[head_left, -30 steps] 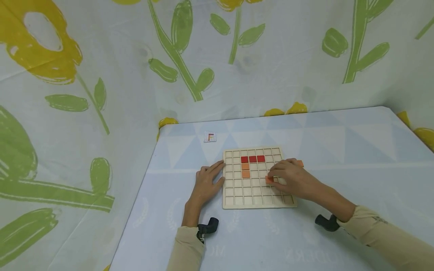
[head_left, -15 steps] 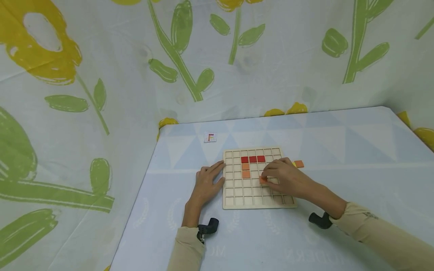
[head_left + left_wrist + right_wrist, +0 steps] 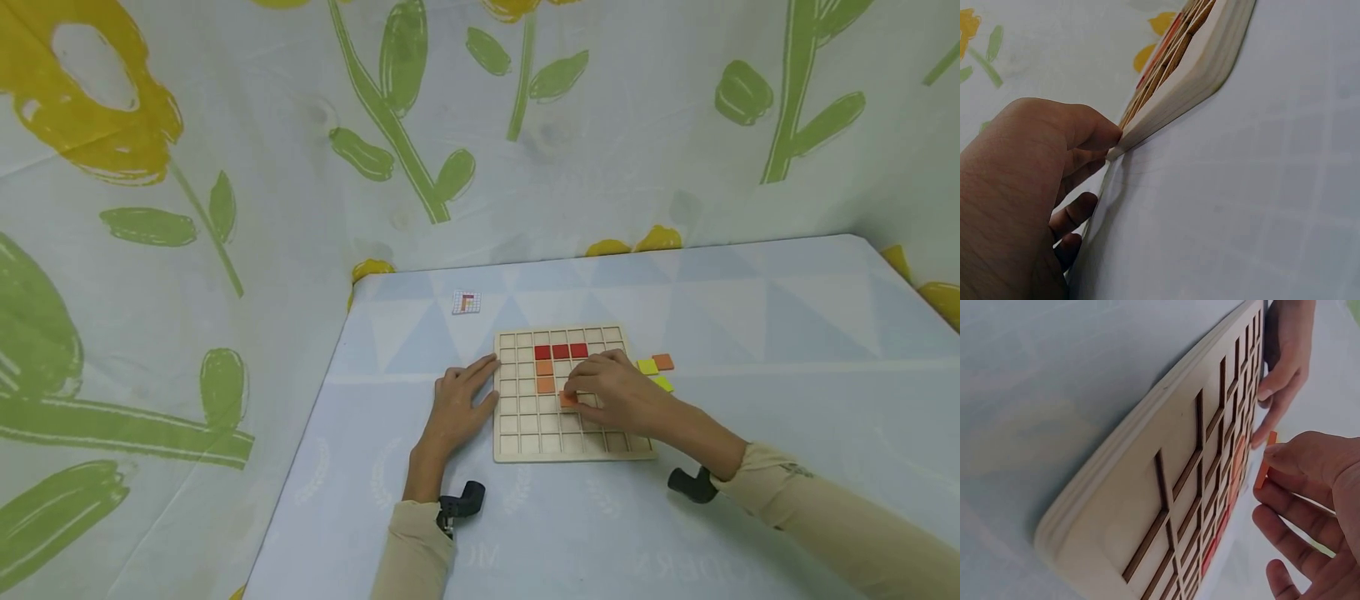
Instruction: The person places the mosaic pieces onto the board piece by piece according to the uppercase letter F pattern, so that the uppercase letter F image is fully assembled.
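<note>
A square wooden grid board (image 3: 525,448) lies flat on the table. Three red square tiles (image 3: 561,352) form a row in its upper cells, and two orange square tiles (image 3: 544,385) sit below the leftmost red one. Between thumb and fingers, my right hand (image 3: 622,396) pinches another orange tile (image 3: 1265,464) over the board, just right of the orange column. My left hand (image 3: 453,408) rests at the board's left side, its fingertips and thumb (image 3: 1094,128) touching the edge with the fingers extended.
Right of the board lie yellow tiles (image 3: 647,367) and a loose orange tile (image 3: 663,362), partly behind my right hand. A small card (image 3: 467,302) with a coloured grid pattern lies beyond the board's upper left. A flower-printed cloth (image 3: 600,167) hangs behind the table.
My right hand has moved left across the board with the pinched orange tile, towards the orange column. More of the yellow tiles now shows beside the board. My left hand has stayed in place.
</note>
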The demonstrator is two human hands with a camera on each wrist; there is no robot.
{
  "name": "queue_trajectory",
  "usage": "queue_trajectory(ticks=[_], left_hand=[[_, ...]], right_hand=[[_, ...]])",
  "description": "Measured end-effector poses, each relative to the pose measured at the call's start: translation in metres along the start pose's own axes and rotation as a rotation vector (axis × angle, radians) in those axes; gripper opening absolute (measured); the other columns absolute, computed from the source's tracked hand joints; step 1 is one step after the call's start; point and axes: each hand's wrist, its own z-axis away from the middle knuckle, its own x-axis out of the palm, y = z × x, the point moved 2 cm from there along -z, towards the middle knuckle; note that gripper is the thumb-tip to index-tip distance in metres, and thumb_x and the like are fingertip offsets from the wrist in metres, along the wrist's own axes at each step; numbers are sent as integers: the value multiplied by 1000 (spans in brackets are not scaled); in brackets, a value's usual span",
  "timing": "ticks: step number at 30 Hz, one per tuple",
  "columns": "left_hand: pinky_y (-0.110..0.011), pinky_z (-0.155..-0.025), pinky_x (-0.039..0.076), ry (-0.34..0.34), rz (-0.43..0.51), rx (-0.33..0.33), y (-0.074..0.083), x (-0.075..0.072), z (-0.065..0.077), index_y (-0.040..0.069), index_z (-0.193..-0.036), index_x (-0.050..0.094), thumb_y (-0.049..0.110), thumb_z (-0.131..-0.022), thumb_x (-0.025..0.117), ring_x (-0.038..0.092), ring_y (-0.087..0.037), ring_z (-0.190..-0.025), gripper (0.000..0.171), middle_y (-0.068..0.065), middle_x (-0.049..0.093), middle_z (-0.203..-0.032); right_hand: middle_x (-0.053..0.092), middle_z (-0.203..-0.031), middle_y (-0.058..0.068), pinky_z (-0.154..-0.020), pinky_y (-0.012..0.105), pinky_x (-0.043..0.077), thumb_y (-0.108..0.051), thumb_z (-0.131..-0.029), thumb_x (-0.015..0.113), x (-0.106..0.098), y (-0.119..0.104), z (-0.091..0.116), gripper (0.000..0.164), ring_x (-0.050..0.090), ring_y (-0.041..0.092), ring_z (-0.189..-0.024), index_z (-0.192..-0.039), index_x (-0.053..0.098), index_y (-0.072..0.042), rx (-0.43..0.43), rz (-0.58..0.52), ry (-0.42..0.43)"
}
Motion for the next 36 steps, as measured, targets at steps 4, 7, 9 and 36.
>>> queue_trajectory(ticks=[4,7,9,36], left_hand=[[-47,-98,32,-1,2,4,0,0,0,21,-147,54,29,-96,57,48,-23,-115,52,9,45,-153],[-47,-99,32,-8,-1,2,0,-1,0,21,-147,53,29,-96,58,48,-24,-116,52,9,45,-154],[-47,-99,33,-9,-4,-1,0,-1,0,21,-147,53,30,-96,58,48,-24,-117,52,10,45,-154],[-46,-100,32,3,12,0,-3,2,-2,22,-147,54,30,-95,57,48,-20,-115,52,13,45,-153]], right_hand=[[72,-96,-5,-92,48,42,-17,-81,84,2,-3,-4,16,63,17,-99,-94,77,-14,-8,1,-1],[72,-95,-6,-92,48,42,-19,-81,84,4,-5,-8,15,64,15,-97,-94,77,-14,-22,-12,1],[72,-95,-6,-92,47,41,-19,-82,84,5,-6,-10,15,64,15,-97,-94,77,-14,-24,-14,-1],[72,-96,-5,-91,48,45,-20,-81,84,22,-10,-22,14,64,20,-100,-92,76,-17,-42,75,-37]])
